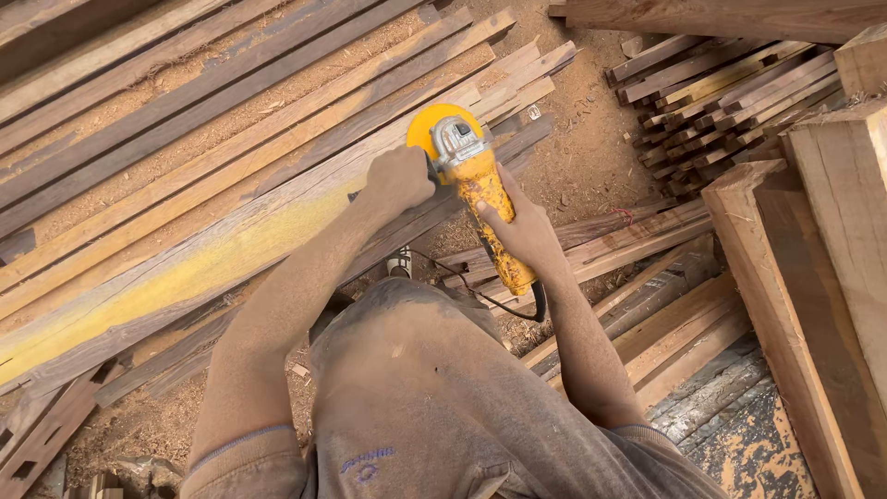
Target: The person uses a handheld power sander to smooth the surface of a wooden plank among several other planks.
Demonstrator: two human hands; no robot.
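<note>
We see a dust-caked yellow angle grinder with a grey metal head [471, 176] resting on a long freshly sanded timber plank [212, 263]. Our left hand [397, 177] fists its side handle; our right hand [524, 231] wraps its body. Stacked wooden slats [711, 88] crowd two o'clock; sawdust-strewn ground [582, 139] lies open between.

Long dark planks [139, 102] run diagonally across upper left of frame, lying side by side on sawdust-covered ground [591, 139]. Stack of short wooden slats [721, 102] at upper right; thick pale timber beams [813, 305] along the right edge. More loose boards [665, 323] at lower right, rough bark-edged slab [739, 425] near bottom right corner.
</note>
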